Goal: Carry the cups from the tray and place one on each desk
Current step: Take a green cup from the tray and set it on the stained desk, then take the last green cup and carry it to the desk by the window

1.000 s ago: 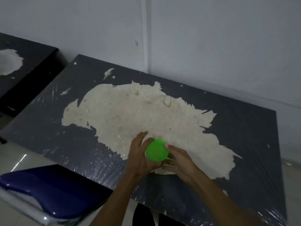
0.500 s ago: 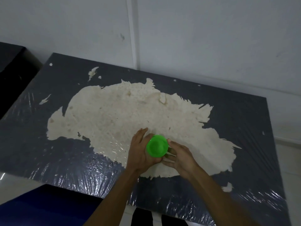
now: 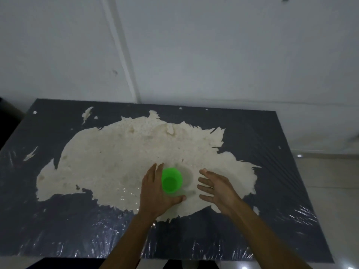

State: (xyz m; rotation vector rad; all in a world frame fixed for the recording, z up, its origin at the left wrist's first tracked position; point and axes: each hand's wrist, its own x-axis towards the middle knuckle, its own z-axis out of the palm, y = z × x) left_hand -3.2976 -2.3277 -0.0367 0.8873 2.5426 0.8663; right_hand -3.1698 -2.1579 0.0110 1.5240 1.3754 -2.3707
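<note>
A bright green cup (image 3: pixel 172 180) stands upright, mouth up, on the pale worn patch of a dark, plastic-wrapped desk (image 3: pixel 272 152). My left hand (image 3: pixel 155 195) cups it loosely: the fingers lie along its left side and the thumb curls round its near base. My right hand (image 3: pixel 215 187) hovers just right of the cup, fingers spread, touching nothing. No tray or other cups are in view.
A white wall runs right behind the desk. The corner of another dark desk (image 3: pixel 7 121) shows at the far left edge. Pale floor tiles (image 3: pixel 330 181) lie to the right. A dark blue object (image 3: pixel 68 264) sits at the bottom edge.
The cup went from held in both hands above the desk to standing on it. My right hand has let go and moved off to the right. The view shifted to face the desk squarely.
</note>
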